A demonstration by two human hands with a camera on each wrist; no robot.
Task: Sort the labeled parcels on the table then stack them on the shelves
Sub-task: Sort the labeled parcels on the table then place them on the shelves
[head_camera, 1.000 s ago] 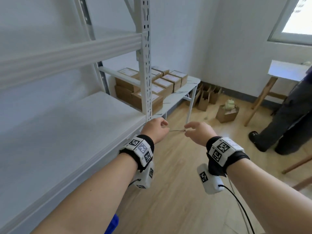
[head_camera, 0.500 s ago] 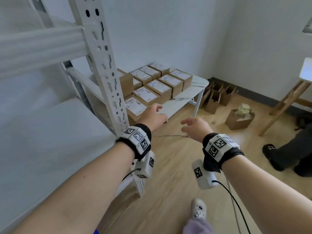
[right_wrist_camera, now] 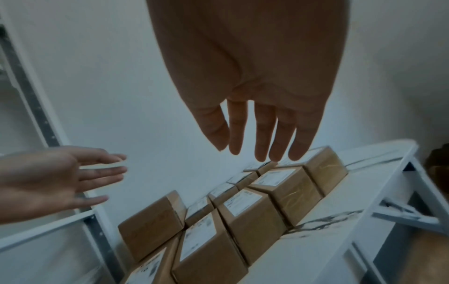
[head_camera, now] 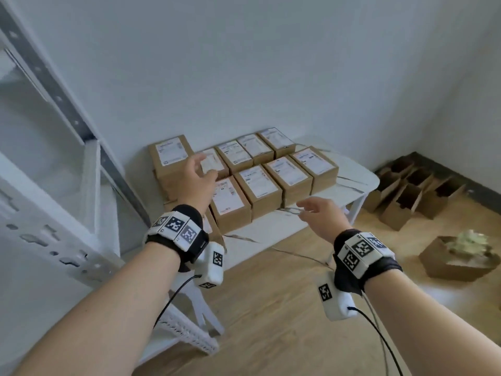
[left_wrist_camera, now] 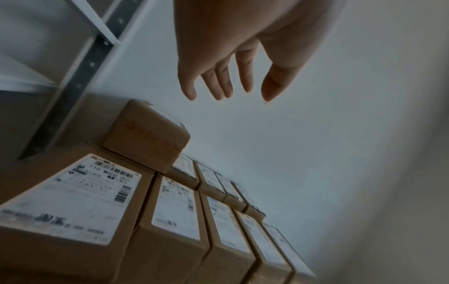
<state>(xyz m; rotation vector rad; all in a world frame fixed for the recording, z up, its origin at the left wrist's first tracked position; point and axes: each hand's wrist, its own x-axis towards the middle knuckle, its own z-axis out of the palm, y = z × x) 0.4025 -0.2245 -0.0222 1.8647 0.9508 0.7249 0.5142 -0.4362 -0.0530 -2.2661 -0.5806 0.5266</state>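
Several brown cardboard parcels (head_camera: 260, 183) with white labels sit in rows on a low white table (head_camera: 349, 185); one parcel (head_camera: 170, 156) lies stacked on top at the back left. My left hand (head_camera: 199, 172) hovers above the left parcels, fingers spread and empty, as the left wrist view confirms (left_wrist_camera: 230, 90). My right hand (head_camera: 317, 213) hangs over the table's front edge, fingers straight, holding nothing (right_wrist_camera: 262, 146). Neither hand touches a parcel.
A white metal shelf rack (head_camera: 67, 185) stands at the left, its upright post close to the table. Empty open cartons (head_camera: 412, 191) line the right wall, and a box with crumpled filling (head_camera: 461, 256) sits on the wooden floor.
The view has swung from the shelf to the parcel table. Both hands have moved forward and apart over the parcels, and their fingers have spread open.
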